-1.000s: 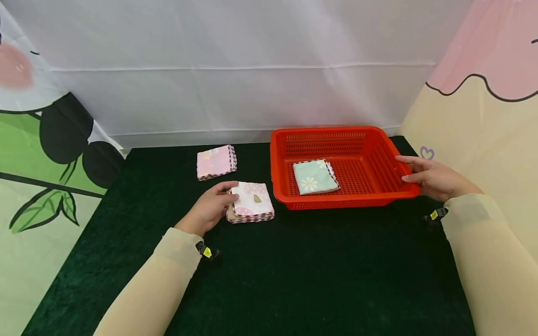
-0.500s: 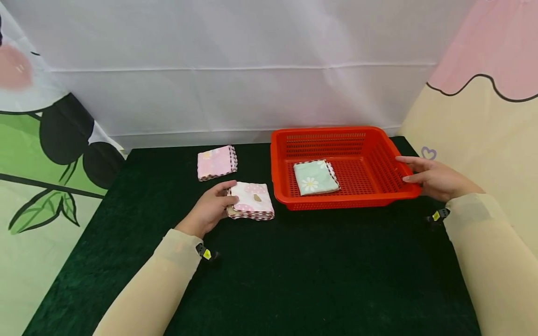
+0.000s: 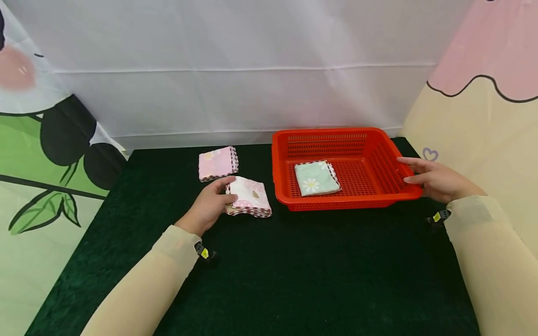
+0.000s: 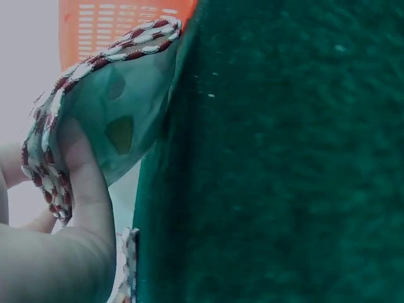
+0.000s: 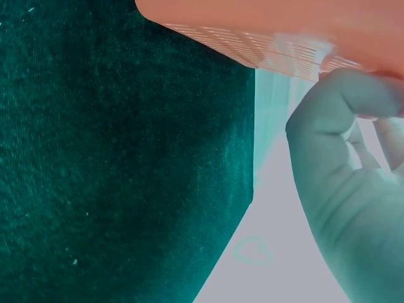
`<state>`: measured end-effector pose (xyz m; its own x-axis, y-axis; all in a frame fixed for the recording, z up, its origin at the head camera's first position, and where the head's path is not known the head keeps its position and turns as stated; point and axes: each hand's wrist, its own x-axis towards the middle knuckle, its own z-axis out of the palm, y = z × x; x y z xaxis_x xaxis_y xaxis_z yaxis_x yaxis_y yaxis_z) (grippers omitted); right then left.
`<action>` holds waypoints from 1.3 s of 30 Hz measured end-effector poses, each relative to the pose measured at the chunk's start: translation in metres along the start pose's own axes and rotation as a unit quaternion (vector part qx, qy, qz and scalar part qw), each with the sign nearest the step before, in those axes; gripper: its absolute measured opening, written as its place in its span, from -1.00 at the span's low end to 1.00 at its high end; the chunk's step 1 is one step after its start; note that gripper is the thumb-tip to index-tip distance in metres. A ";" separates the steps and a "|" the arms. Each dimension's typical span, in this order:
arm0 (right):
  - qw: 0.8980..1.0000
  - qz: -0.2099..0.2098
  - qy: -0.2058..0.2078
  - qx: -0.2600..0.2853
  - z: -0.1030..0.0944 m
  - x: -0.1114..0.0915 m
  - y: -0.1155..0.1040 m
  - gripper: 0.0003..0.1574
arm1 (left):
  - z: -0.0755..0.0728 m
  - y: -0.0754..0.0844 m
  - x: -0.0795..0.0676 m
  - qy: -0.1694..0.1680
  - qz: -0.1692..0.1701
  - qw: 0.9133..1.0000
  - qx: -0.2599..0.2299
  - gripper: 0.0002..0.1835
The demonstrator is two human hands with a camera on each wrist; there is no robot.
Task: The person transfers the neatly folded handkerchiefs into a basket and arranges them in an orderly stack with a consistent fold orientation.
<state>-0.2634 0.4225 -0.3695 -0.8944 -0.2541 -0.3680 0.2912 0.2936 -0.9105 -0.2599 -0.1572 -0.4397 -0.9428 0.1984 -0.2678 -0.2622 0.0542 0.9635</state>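
My left hand (image 3: 208,205) pinches the left side of a folded white-and-pink handkerchief (image 3: 251,193) with a checked edge. In the left wrist view, the thumb (image 4: 82,164) presses on one face of this handkerchief, and its layered edge bends. My right hand (image 3: 441,179) holds the right rim of a red plastic basket (image 3: 336,204), thumb and fingers at the edge. A folded mint handkerchief (image 3: 317,178) with a white daisy lies inside the basket, toward its left. Behind my left hand, a folded pink handkerchief (image 3: 218,163) lies on the table.
A dark green cloth (image 3: 319,270) covers the table. White fabric (image 3: 252,93) hangs along the back edge, with printed panels on the left and right. The basket stands near the back right corner of the table.
My left hand has lifted the white-and-pink handkerchief slightly and shifted it a little away from me; its lower edge now sags. The right hand and the basket have stayed in place.
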 end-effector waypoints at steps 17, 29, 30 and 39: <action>0.998 -0.014 0.002 0.060 -0.004 -0.001 0.007 -0.21 | 0.003 0.029 -0.013 -0.001 0.035 0.999 -0.036 -0.33; 1.000 -0.016 0.002 0.020 0.000 0.002 0.003 -0.11 | 0.002 0.041 -0.022 0.001 0.083 0.996 -0.044 -0.33; 1.000 -0.015 0.001 0.015 0.000 0.003 0.002 -0.10 | 0.002 0.042 -0.023 0.003 0.090 0.995 -0.046 -0.33; 1.000 -0.007 0.005 0.011 0.003 0.000 0.002 -0.10 | 0.005 0.051 -0.023 0.006 0.142 0.984 -0.108 -0.37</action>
<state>-0.2618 0.4207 -0.3720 -0.9018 -0.2483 -0.3537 0.2862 0.2703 -0.9193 -0.2503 -0.1539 -0.3842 -0.9863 0.1648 0.0120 -0.0234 -0.2112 0.9772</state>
